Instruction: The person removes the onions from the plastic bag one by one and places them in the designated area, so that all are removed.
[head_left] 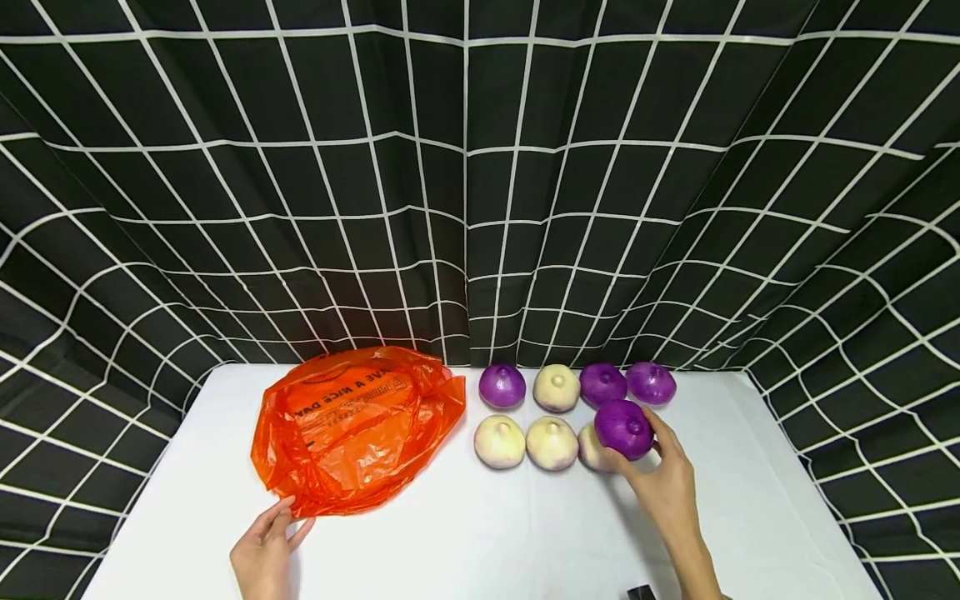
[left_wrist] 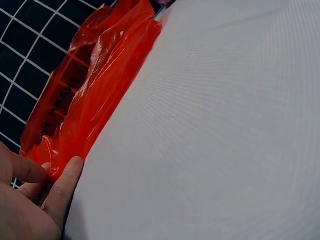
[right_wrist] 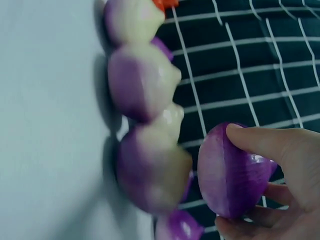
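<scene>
My right hand point(head_left: 663, 475) holds a purple onion point(head_left: 624, 430) between thumb and fingers. In the head view this onion overlaps a pale bulb point(head_left: 592, 450) in the front row. The right wrist view shows the held onion point(right_wrist: 232, 170) raised clear of the row, thumb on its near side and fingers beneath. At the left, my left hand point(head_left: 266, 546) pinches the near edge of an orange-red plastic bag point(head_left: 352, 425). The bag lies spread with its mouth wide, printed lettering inside. In the left wrist view, thumb and fingers point(left_wrist: 65, 187) meet at the bag's gathered edge.
Two more pale bulbs point(head_left: 499, 442) with purplish undersides sit in the front row. Behind them stand a purple onion point(head_left: 502, 387), a pale bulb point(head_left: 557, 388) and two further purple onions point(head_left: 651, 383). A black grid-patterned curtain point(head_left: 465, 183) borders the white table point(head_left: 450, 550). A small black object point(head_left: 641, 592) shows at the bottom edge.
</scene>
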